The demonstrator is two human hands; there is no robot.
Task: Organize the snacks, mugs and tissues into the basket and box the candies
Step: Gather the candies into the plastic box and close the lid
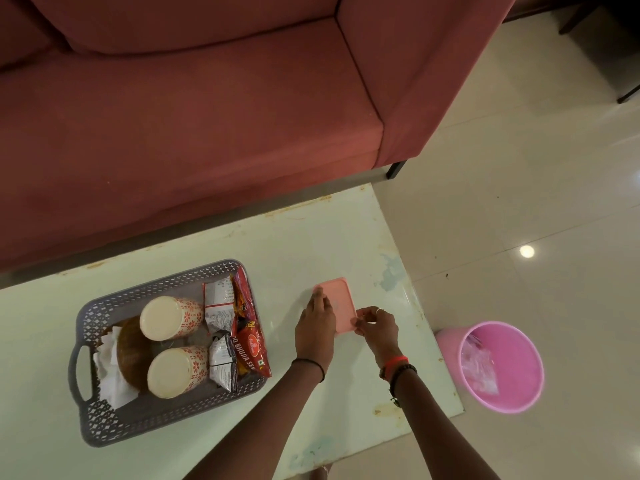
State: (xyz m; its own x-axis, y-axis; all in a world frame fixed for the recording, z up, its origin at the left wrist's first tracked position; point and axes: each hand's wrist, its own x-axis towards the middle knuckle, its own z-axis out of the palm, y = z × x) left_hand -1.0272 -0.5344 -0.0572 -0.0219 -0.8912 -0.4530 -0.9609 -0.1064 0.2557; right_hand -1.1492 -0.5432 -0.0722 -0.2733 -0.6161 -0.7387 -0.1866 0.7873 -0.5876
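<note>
A grey perforated basket stands on the pale table. Inside it are two white mugs with red flower print, a red snack packet, silver snack packets, white tissues and a brown wicker holder. To its right lies a pink box with its lid on. My left hand presses straight fingers on the lid's left side. My right hand pinches the box's near right corner. No candies are visible.
A red sofa runs along the far side of the table. A pink waste bin with a clear plastic wrapper in it stands on the tiled floor beside the table's right edge.
</note>
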